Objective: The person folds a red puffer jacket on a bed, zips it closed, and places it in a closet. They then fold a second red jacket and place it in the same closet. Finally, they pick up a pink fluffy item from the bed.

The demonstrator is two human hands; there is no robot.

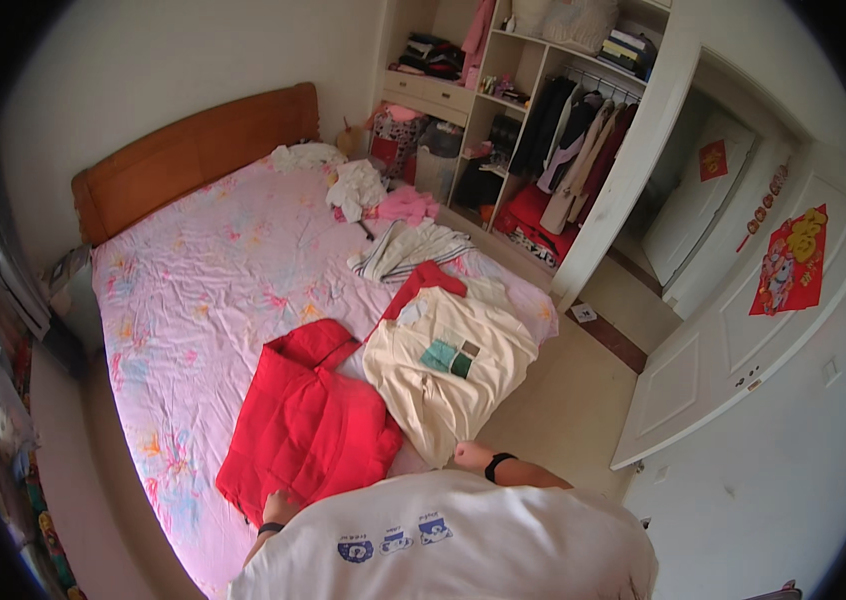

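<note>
Bed with floral pink sheet [178, 300] fills the left and middle of the scene; wooden headboard [198, 160] at its far end. Red padded jacket [318, 430] lies spread on the near part of the bed, toward its right side. Cream top [443, 380] with a green and brown patch lies just right of it, its right part at the bed's edge.

Left hand [281, 505]: at the jacket's near edge, partly hidden behind the wearer's white shirt [463, 545]; finger posture and grip cannot be told. Right hand [473, 456], black band [500, 466] on its wrist: at the near end of the cream top, fingers apparently curled — whether cloth is pinched, cannot tell.

In the way: the white shirt blocks the view of the bed's near edge. A strip of red cloth [433, 280] shows beyond the cream top, partly covered by it; cannot tell whether it belongs to the jacket.

Farther off on the bed: striped white garment [408, 250] just past the red strip, then pink cloth [408, 205] and crumpled white cloth [356, 188]. Wardrobe [533, 75] with hanging clothes [583, 140] at the far right; white door [688, 385] with a red decoration [791, 262] on the right — curtain [8, 260] on the left.
</note>
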